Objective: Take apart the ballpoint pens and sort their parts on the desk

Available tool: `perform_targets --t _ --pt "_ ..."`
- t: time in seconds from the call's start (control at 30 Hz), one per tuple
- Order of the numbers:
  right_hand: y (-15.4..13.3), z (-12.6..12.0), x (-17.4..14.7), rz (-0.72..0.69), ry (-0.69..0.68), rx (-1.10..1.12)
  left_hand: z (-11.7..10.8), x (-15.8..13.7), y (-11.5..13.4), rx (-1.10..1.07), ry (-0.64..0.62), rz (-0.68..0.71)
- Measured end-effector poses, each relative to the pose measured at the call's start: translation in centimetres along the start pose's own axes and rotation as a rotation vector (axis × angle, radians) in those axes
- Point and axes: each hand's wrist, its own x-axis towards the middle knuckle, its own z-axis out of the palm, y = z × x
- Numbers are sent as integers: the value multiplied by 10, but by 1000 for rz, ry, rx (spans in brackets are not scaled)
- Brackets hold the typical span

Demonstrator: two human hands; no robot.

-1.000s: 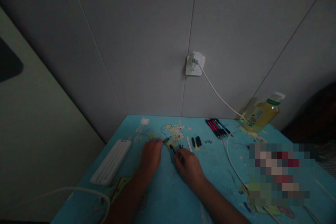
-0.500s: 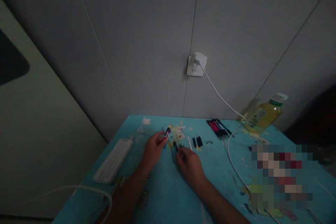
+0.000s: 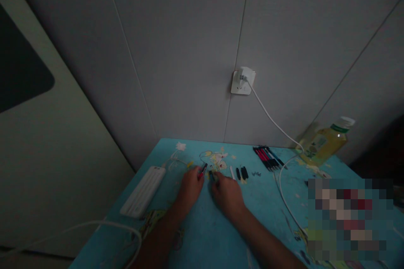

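Note:
My left hand [image 3: 190, 185] is closed on a short red and black pen part [image 3: 203, 171], tilted up and to the right. Close beside it, my right hand [image 3: 229, 193] pinches a dark pen part [image 3: 212, 175], partly hidden by the fingers. The two parts are apart. Just right of my right hand lie a white stick [image 3: 232, 172], several black sleeve-like pieces [image 3: 238, 173] and some tiny grey bits [image 3: 256, 174], too small to name. Farther right, red, black and blue pens [image 3: 265, 157] lie side by side.
A white power strip [image 3: 143, 191] lies on the blue table [image 3: 202, 235] at left. At the back right stands a bottle of yellow liquid [image 3: 326, 143]. A white cable [image 3: 268, 115] runs from a wall socket [image 3: 241, 84] across the table. A blurred patch [image 3: 350, 218] hides the right side.
The view has shifted, so the scene sits farther right. My left hand has turned and lowered the red part, and the two hands are nearer each other.

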Motion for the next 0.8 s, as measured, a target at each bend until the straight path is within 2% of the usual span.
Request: perform_targets --t 0.27,0.5,0.57,0.63,0.8 --pt "-12 9 27 23 -81 -91 -1 -4 8 281 -24 8" --pt "-14 2 25 -73 -114 -89 -5 -12 14 438 -70 -28" --pt "-2 -9 27 -83 -113 -116 -4 -14 16 501 -85 -22" --pt "21 -26 32 -56 -101 -164 -3 -15 18 562 -95 -6" --pt "107 -77 53 175 -31 -349 -3 -17 24 559 -126 56"
